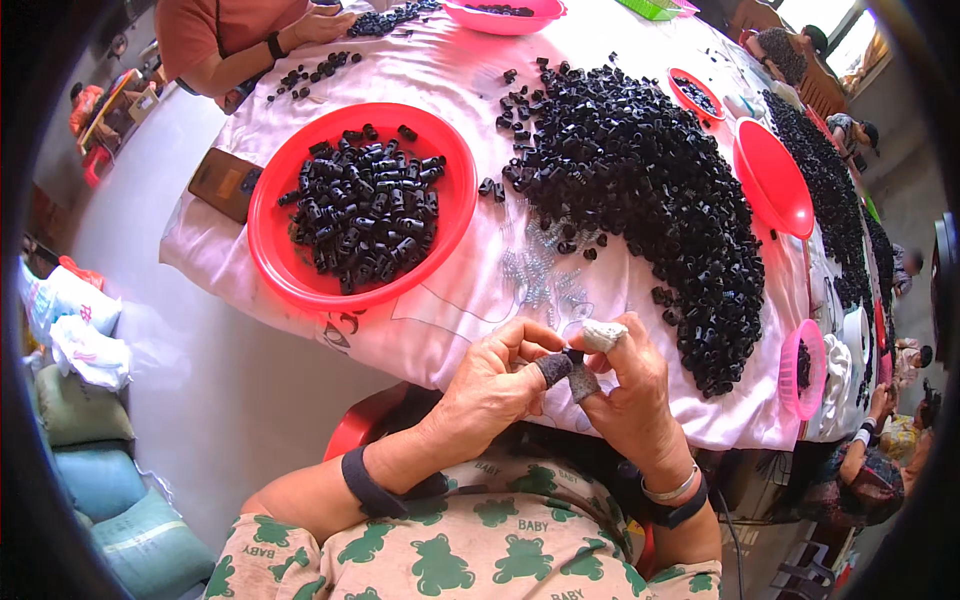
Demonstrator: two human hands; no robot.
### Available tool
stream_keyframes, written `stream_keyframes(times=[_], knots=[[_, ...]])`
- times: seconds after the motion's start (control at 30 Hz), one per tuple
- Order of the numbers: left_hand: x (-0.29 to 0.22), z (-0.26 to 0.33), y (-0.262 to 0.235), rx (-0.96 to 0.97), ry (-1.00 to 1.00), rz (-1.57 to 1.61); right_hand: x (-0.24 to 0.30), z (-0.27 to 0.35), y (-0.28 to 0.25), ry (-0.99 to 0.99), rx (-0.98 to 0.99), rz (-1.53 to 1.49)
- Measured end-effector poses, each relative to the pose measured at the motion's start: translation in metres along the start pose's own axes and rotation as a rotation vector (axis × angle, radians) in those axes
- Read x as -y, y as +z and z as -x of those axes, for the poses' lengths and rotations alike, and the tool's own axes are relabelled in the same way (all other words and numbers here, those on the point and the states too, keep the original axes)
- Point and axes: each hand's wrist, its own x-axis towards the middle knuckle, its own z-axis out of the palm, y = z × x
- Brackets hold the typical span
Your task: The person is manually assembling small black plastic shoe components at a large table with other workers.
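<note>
My left hand [500,375] and my right hand [632,390] meet just off the table's near edge. Both are closed in a pinch around a small black plastic piece [573,355], mostly hidden by the fingertips; it resembles the cord-lock pieces on the table. A dark wrap covers my left thumb, while white and grey wraps cover fingers of my right hand. Beyond the hands lies a scatter of small metal springs [540,268]. A large heap of black plastic pieces [650,170] curves round to the right. To the left, a red basin [262,235] holds black cylindrical cord locks [375,205].
A phone [224,185] lies beside the basin. Another red basin [772,178] and a pink basket [815,370] stand to the right. Across the table sits a person in a red top [205,45]; others work along the right. Stuffed sacks [150,535] lie on the floor at left.
</note>
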Motion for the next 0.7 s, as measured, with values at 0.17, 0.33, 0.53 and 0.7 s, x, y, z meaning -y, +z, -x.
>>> stream_keyframes(times=[0.17, 0.33, 0.53, 0.7], knots=[[0.003, -0.001, -0.006, -0.001, -0.009, 0.032, 0.002, 0.005, 0.004, -0.012, -0.063, -0.114], [0.000, -0.001, -0.007, 0.032, -0.045, 0.119, 0.001, 0.020, 0.007, 0.061, -0.133, -0.328], [0.001, -0.003, -0.013, 0.116, -0.102, 0.346, 0.003, 0.027, 0.010, 0.175, -0.249, -0.611], [0.001, -0.003, -0.013, 0.143, -0.121, 0.492, 0.002, 0.026, 0.002, 0.119, -0.212, -0.348]])
